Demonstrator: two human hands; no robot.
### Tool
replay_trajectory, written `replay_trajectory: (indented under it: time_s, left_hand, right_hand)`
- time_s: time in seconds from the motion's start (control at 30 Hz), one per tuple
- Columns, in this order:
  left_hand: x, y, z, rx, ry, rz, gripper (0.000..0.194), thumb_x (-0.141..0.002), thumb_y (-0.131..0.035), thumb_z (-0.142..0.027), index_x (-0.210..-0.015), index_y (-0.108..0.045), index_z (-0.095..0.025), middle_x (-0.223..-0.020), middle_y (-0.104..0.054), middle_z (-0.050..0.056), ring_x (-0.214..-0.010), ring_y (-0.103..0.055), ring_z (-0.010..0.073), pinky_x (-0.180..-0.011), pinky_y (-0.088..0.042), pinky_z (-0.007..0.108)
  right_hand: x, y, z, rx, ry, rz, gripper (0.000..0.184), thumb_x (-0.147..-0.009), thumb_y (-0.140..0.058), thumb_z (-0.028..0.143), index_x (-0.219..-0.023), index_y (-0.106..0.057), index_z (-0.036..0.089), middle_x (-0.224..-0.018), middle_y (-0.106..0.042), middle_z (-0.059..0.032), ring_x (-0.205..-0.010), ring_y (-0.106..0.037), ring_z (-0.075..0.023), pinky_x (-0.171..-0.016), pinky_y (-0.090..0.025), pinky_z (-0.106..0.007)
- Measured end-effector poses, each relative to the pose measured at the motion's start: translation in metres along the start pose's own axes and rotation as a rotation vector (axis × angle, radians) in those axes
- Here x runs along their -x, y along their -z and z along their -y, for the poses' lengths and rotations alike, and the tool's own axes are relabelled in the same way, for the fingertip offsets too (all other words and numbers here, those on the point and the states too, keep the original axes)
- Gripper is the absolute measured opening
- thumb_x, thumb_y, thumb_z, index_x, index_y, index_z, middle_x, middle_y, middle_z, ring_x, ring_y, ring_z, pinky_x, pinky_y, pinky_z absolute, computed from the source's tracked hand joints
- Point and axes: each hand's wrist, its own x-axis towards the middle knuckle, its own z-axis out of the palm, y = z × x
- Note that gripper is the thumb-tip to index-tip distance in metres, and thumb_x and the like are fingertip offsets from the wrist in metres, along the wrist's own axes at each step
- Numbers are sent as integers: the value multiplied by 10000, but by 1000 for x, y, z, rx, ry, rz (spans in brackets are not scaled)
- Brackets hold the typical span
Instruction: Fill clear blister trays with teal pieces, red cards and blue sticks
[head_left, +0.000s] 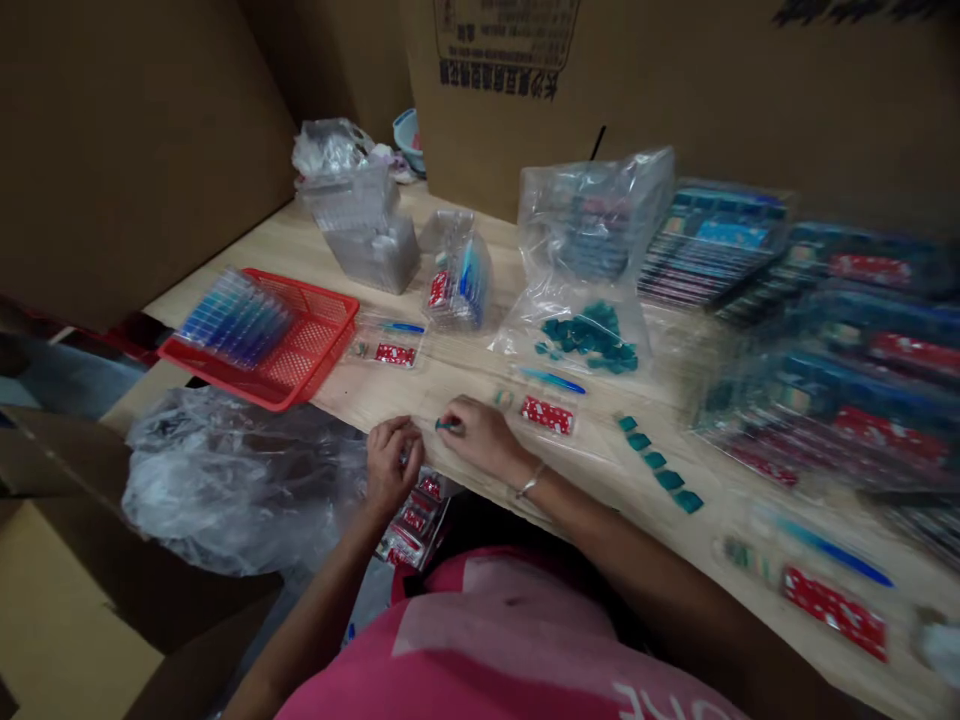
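Observation:
My right hand (480, 435) pinches a small teal piece (448, 426) just above the near edge of the table. Close on its left, my left hand (393, 462) is closed with curled fingers; what it holds, if anything, is hidden. Right of my hands, several similar teal pieces (654, 460) lie in a slanting row. A clear tray (585, 422) beyond my right hand carries a red dotted packet (547, 413) and a blue pen (553, 380). More teal pieces (592, 338) lie heaped at the mouth of a clear plastic bag (592, 220).
A red basket (330, 345) with blue gradient packs (236, 318) stands left. Stacked clear trays (367, 230) are behind it. Filled packs (840, 380) pile up at right, blurred. Cardboard boxes (675, 100) wall the back. Plastic wrap (217, 490) hangs below the table edge.

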Motion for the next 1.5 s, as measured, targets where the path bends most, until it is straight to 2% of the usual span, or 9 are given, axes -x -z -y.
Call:
replay_trajectory:
  time_s: [0.23,0.37,0.53,0.67,0.87,0.97,1.07,1.27,1.5]
  left_hand:
    - [-1,-6,9,-18,-59,-65,129,-841,-501,-250,-854,-614,-190,-984,-618,97,-934,-563,233,-833,-416,401]
    - [-7,-6,11,-16,-162,-123,129,-827,-547,-231,-942,-597,-203,-991,-633,89,-929,-581,234,-810,-437,397]
    - [-15,-13,3,58,-327,-31,179,-833,-544,-185,-994,-610,-225,-995,-677,65,-974,-598,224,-844,-466,394]
    - [-17,-22,1,63,-272,-44,150,-829,-543,-178,-947,-621,-227,-950,-688,51,-945,-609,223,-841,-472,406]
    - [-17,-22,2,75,-247,-53,153,-811,-564,-187,-942,-628,-231,-982,-675,64,-944,-606,224,-825,-476,396]
    - [-14,-12,-17,147,-99,-60,149,-783,-601,-261,-921,-643,-224,-1048,-656,90,-990,-589,248,-858,-461,424]
    - [-12,-4,-55,508,214,-35,175,-775,-613,-332,-892,-655,-209,-972,-668,77,-943,-600,223,-854,-461,391]
    - [-11,3,-99,1503,1058,213,296,-567,-806,-362,-694,-643,-150,-648,-617,-8,-587,-560,86,-603,-449,210]
    - [3,15,-86,1514,1081,106,334,-443,-859,-198,-648,-601,-152,-632,-591,-48,-581,-530,57,-584,-421,172]
  right_hand:
    - [2,-17,14,337,143,117,59,-838,-602,220,-868,-599,169,-897,-628,-51,-865,-565,-176,-791,-407,-286]
    - [-2,32,-2,337,70,32,71,-862,-571,212,-880,-624,168,-923,-639,-46,-879,-575,-152,-780,-423,-250]
    - [-9,123,-68,652,-433,-135,226,-860,-461,96,-806,-670,163,-855,-662,-90,-792,-609,-187,-699,-440,-276]
    - [-14,146,-113,681,-448,-124,227,-830,-475,94,-835,-685,179,-841,-665,-70,-788,-606,-182,-716,-444,-273]
    - [-17,145,-126,631,-383,-122,152,-789,-511,105,-808,-650,164,-891,-631,-59,-784,-584,-171,-721,-446,-272]
    - [-6,138,-106,466,-300,-302,119,-792,-501,128,-819,-612,158,-892,-604,-71,-772,-581,-177,-722,-456,-293]
    - [13,110,-65,19,-175,-443,64,-796,-530,193,-849,-563,177,-854,-586,-38,-657,-582,-142,-624,-478,-270]
    - [62,44,7,-171,198,-106,115,-820,-531,119,-858,-586,213,-841,-612,-28,-794,-600,-152,-694,-504,-269]
    - [70,23,12,-159,258,-109,121,-864,-523,124,-910,-603,202,-953,-609,-70,-907,-600,-161,-783,-512,-293]
